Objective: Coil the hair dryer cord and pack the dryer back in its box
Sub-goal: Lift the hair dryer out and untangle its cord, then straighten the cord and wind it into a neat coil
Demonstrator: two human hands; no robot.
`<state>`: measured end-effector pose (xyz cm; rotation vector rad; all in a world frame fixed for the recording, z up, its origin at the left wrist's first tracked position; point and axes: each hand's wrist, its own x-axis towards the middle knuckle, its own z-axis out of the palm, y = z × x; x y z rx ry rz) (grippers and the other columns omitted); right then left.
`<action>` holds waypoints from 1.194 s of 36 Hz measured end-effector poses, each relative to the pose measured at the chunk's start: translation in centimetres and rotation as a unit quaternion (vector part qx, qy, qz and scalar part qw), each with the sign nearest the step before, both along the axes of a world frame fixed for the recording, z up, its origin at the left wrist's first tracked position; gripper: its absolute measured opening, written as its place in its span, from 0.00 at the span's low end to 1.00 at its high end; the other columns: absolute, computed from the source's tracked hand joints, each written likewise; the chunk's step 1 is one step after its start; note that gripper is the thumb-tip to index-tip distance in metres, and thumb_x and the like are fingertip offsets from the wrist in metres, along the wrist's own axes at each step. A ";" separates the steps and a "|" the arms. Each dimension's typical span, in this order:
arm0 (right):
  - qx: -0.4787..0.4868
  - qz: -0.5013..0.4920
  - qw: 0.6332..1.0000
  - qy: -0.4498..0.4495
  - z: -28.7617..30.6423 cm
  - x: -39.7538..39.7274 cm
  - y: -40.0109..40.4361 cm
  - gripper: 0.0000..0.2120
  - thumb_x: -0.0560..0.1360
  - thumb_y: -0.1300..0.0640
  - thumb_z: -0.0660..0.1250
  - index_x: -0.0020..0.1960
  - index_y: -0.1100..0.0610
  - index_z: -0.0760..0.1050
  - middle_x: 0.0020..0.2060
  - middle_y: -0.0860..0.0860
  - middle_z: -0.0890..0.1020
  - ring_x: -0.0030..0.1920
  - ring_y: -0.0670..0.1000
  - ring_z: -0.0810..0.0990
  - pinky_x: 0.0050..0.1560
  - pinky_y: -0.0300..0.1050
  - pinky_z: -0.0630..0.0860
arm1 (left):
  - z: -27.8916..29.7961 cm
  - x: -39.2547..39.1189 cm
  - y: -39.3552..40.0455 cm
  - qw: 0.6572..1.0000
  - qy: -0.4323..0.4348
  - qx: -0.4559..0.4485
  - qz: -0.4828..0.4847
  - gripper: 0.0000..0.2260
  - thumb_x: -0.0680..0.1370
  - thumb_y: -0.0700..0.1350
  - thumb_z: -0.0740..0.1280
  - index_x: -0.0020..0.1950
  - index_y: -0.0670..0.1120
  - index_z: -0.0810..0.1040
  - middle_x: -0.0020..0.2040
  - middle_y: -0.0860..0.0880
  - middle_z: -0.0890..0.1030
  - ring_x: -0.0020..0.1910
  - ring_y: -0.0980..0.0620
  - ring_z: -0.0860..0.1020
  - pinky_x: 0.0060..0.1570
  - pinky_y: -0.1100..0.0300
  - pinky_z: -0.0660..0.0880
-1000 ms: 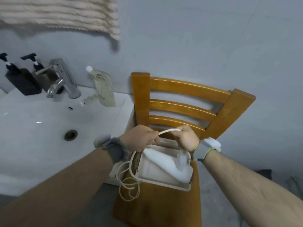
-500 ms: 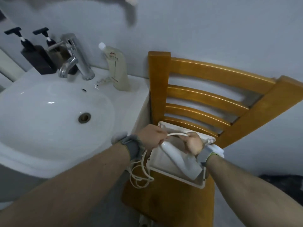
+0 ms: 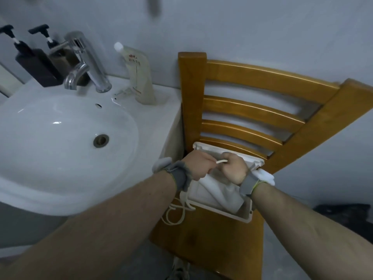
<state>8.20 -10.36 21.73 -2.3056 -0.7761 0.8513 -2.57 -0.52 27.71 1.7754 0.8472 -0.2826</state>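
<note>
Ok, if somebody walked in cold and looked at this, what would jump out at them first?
Probably the two hands, left hand and right hand, close together pinching a pale cream power cord over an open white plastic box on the orange wooden slat-back chair. A white hair dryer lies in the box, with cord loops hanging off its left edge. Left of the chair sits a white ceramic basin.

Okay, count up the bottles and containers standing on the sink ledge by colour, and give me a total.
Black pump bottles: 2, one at the far left and one beside it, behind the faucet
Cream pouch with a white cap: 1
Total: 3
</note>
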 end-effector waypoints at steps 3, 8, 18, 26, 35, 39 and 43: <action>0.004 0.096 0.990 -0.100 1.2 -0.9 -0.2 0.04 0.72 0.58 0.65 0.44 0.53 0.70 0.45 0.56 0.82 0.47 0.58 0.78 0.41 0.44 0.68 | 1.4 0.4 -0.1 1.000 -0.002 -0.021 -0.019 0.09 0.77 0.36 0.62 0.48 0.45 0.80 0.45 0.47 0.80 0.45 0.49 0.77 0.43 0.58 0.71; -0.043 0.051 0.992 -0.106 1.6 -0.2 -2.4 0.05 0.76 0.57 0.61 0.46 0.52 0.65 0.44 0.60 0.80 0.48 0.62 0.78 0.43 0.49 0.70 | 2.4 -0.4 -1.0 0.999 -0.007 -0.031 -0.027 0.10 0.78 0.41 0.62 0.36 0.45 0.76 0.29 0.51 0.73 0.25 0.55 0.70 0.26 0.64 0.66; -0.154 -0.105 0.981 -0.061 5.0 2.7 -3.4 0.08 0.77 0.60 0.62 0.54 0.57 0.76 0.54 0.60 0.81 0.57 0.60 0.78 0.57 0.46 0.72 | 3.1 -2.7 0.4 0.994 -0.017 0.068 -0.080 0.11 0.78 0.45 0.63 0.48 0.39 0.82 0.38 0.44 0.78 0.37 0.51 0.74 0.36 0.66 0.71; -0.003 0.116 0.969 -0.217 10.1 -0.6 -3.1 0.13 0.73 0.52 0.60 0.31 0.51 0.64 0.33 0.56 0.80 0.43 0.61 0.79 0.44 0.44 0.65 | 6.0 -0.5 -0.5 0.989 -0.125 -0.007 -0.078 0.13 0.76 0.46 0.63 0.42 0.39 0.82 0.31 0.46 0.75 0.29 0.52 0.72 0.32 0.58 0.69; -0.089 -0.071 0.985 -0.126 11.9 3.0 -4.2 0.07 0.76 0.52 0.64 0.39 0.49 0.74 0.43 0.56 0.82 0.51 0.61 0.80 0.54 0.49 0.73 | 7.3 -2.6 2.6 0.974 -0.124 0.120 -0.147 0.14 0.75 0.54 0.57 0.34 0.55 0.78 0.36 0.48 0.81 0.37 0.50 0.78 0.40 0.57 0.75; -0.032 0.042 0.956 -0.290 14.4 -0.3 -2.6 0.07 0.69 0.48 0.67 0.36 0.48 0.71 0.38 0.51 0.83 0.47 0.56 0.80 0.49 0.44 0.69 | 9.6 -0.9 0.7 0.970 -0.166 0.102 -0.143 0.13 0.78 0.48 0.62 0.38 0.51 0.83 0.27 0.56 0.77 0.28 0.62 0.72 0.31 0.67 0.68; 0.025 0.072 0.960 -0.271 16.5 -0.7 -2.5 0.10 0.68 0.48 0.62 0.33 0.52 0.71 0.28 0.51 0.77 0.37 0.58 0.78 0.34 0.44 0.65 | 10.7 -0.4 0.2 0.979 -0.183 0.003 -0.093 0.15 0.79 0.48 0.61 0.36 0.45 0.80 0.24 0.55 0.70 0.22 0.58 0.67 0.25 0.63 0.64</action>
